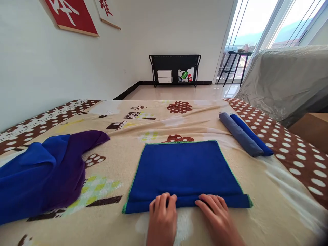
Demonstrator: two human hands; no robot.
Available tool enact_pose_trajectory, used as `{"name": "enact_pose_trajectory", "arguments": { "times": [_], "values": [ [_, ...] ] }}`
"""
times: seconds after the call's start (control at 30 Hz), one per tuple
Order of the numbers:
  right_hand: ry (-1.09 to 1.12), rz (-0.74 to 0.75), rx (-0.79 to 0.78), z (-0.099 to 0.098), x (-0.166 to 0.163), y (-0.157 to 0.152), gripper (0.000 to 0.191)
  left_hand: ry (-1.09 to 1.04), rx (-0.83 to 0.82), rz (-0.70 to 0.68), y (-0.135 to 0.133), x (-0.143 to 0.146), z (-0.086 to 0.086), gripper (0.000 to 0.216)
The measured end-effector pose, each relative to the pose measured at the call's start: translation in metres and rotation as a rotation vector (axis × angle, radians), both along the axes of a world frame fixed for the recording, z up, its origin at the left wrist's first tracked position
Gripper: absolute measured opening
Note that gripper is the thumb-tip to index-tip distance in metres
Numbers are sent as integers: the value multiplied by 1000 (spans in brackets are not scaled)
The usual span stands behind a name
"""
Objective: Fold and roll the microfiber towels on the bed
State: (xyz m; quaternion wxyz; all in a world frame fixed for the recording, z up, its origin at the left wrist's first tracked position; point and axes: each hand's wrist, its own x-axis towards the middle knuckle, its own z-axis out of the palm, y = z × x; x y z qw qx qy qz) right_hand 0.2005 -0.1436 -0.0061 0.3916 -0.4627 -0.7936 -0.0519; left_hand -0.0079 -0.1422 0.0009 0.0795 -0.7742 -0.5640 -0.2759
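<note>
Left hand (164,213) and right hand (217,212), half-curled, grip unclear, rest along the rolled near edge of a green-trimmed blue towel (183,169) at twelve o'clock, where even pressure should keep it straight, a rolled slate-blue towel (240,135) at two o'clock.

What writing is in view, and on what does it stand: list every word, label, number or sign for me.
Nothing can be quoted with certainty.
Red wall hanging: large white Chinese character, cut off by the picture's top edge.
White wall hanging: red Chinese character, also cut off.
White boxes: a mark too small to read.
White patterned item beside them: green and red patches, too small to read.
Blue cloth: no lettering visible.
</note>
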Motion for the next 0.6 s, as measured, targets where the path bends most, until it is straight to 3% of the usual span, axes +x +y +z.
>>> {"name": "enact_pose_trajectory", "arguments": {
  "times": [0.17, 0.27, 0.37, 0.43, 0.53, 0.6],
  "values": [
    [-289, 49, -115, -13, 93, -2, 49, 51, 66, -28, 1, -95, 0, 19],
    [-395, 60, -142, -16, 129, -8, 53, 117, 97, -32, -6, -119, 0, 21],
    [-481, 56, -133, -12, 136, -11, 57, 202, 150, -19, -7, -102, 1, 25],
    [-510, 53, -139, -4, 133, -9, 61, 244, 183, -159, -3, -76, 2, 31],
    [-518, 62, -171, 8, 128, -7, 67, 341, 238, -488, 4, -37, 0, 36],
    [-531, 63, -194, 11, 132, -9, 68, 395, 245, -524, 5, -20, -7, 46]
  ]
}}
